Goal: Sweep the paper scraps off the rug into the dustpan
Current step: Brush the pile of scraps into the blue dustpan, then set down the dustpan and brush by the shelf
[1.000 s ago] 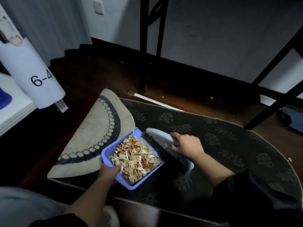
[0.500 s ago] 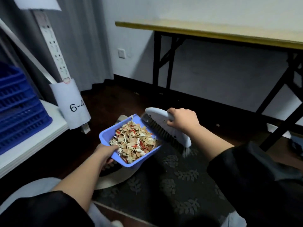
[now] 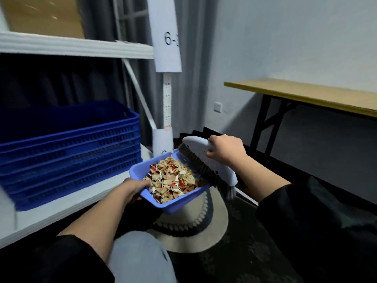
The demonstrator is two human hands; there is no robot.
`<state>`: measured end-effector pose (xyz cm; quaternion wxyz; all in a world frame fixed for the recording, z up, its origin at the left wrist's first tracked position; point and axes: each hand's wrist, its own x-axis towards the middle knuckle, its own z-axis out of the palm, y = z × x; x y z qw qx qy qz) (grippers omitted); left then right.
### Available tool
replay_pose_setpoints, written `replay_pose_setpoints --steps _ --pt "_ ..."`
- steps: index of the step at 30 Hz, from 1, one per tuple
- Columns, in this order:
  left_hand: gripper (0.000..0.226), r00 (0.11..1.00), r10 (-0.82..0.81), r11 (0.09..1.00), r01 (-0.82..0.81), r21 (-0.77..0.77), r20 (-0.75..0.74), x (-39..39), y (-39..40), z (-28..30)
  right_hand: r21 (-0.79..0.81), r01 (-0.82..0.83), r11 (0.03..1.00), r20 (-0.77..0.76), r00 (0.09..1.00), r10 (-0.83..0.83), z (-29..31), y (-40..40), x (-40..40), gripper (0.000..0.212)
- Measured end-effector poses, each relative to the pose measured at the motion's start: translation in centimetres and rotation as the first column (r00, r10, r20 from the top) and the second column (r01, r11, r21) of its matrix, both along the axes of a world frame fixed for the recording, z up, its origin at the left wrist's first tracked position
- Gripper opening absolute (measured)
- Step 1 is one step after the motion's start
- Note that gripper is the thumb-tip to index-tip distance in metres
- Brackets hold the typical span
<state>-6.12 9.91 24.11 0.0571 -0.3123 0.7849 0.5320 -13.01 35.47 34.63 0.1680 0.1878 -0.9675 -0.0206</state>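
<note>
Our left hand [image 3: 133,187] grips the dustpan [image 3: 173,203], piled with paper scraps [image 3: 172,180]; our right hand [image 3: 225,150] holds the brush [image 3: 206,160] against its open edge. A second ago the pan sat on the rug [image 3: 204,231]; now we carry it clear, sweeping apparently finished.

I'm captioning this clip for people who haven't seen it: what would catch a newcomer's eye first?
The lavender plastic dustpan at centre, heaped with tan and red paper scraps, held by the left hand. The right hand presses a pale grey hand brush against its open edge. Stacked blue plastic crates fill the white shelf on the left.
</note>
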Motion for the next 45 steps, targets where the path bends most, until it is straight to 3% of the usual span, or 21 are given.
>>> replay_pose_setpoints --steps 11,18,24,34,36,39,45 --pt "0.022 0.968 0.250 0.967 -0.248 -0.049 0.028 12.5 -15.5 3.8 0.014 -0.322 0.947 -0.015 0.946 0.322 2.5 -18.4 4.7 0.030" --pt "0.010 0.919 0.394 0.918 -0.392 -0.068 0.021 21.5 -22.8 1.2 0.027 -0.475 0.879 0.058 0.879 0.473 -0.7 -27.4 10.3 0.032" --pt "0.003 0.865 0.494 0.868 -0.497 0.004 0.088 29.1 -26.5 -4.1 0.036 -0.590 0.806 0.177 0.798 0.576 -5.6 -32.2 15.8 0.033" --pt "0.014 0.821 0.500 0.857 -0.516 -0.018 0.277 35.8 -29.3 -11.6 -0.060 -0.615 0.786 0.307 0.738 0.601 -13.7 -35.3 21.0 0.036" --pt "0.007 0.819 0.488 0.866 -0.497 -0.051 0.303 36.5 -29.2 -12.1 -0.078 -0.596 0.799 0.318 0.745 0.586 -14.9 -35.3 21.1 0.035" --pt "0.023 0.806 0.476 0.873 -0.480 -0.080 0.352 36.9 -29.4 -12.6 -0.108 -0.575 0.811 0.348 0.743 0.572 -16.5 -35.4 20.6 0.034" --pt "0.022 0.772 0.454 0.889 -0.423 -0.173 0.446 36.7 -30.7 -13.1 -0.109 -0.563 0.819 0.396 0.731 0.555 -18.4 -35.3 19.7 0.032"
